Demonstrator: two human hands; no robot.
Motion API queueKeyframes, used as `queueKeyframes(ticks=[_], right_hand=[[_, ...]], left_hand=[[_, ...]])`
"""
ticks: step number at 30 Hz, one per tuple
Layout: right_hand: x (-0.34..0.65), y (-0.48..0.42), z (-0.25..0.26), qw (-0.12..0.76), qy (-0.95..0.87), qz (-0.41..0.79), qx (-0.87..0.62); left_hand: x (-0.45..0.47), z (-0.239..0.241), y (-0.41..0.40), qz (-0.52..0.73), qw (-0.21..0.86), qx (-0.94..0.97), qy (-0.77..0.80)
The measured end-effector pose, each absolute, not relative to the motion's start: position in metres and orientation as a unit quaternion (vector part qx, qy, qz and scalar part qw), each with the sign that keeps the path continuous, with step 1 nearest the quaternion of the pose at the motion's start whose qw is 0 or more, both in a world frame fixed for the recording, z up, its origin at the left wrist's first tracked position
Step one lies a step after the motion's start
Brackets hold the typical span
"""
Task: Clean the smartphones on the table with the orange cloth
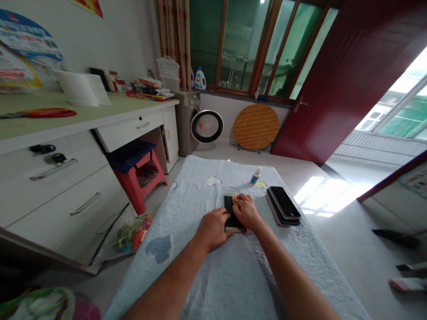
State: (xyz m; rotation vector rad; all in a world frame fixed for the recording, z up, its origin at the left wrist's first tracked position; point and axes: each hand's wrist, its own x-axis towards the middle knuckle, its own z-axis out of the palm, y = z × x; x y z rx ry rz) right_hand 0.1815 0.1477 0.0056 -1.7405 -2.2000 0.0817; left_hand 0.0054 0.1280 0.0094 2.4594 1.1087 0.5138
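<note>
A smartphone (228, 202) with a dark screen lies on the pale blue cloth in front of me. My left hand (213, 229) grips its left side and lower edge, fingers bent over the rim. On the screen's upper right, my right hand (247, 212) presses down with closed fingers on a small orange piece (235, 197), mostly hidden, its material unclear. To the right sits a stack of phones (284, 205), the top one dark-screened. Beyond the hands stands a small white spray bottle (255, 177) with a blue label.
The pale blue cloth (200, 178) covers the work surface. A white desk (133, 106) with drawers and a red stool (143, 178) are on the left. Farther back are a washing machine (187, 120) with its door open and a round wooden tabletop (256, 126). A plastic bag (126, 235) lies at lower left.
</note>
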Motion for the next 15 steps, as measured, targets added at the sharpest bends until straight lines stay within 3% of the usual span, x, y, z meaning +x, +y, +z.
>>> queueKeyframes(ticks=[15], right_hand=[[0.178,0.093,-0.010,0.223,-0.788,0.087,-0.567]], left_hand=[[0.004,0.002,0.132,0.195,0.221,0.867,0.403]])
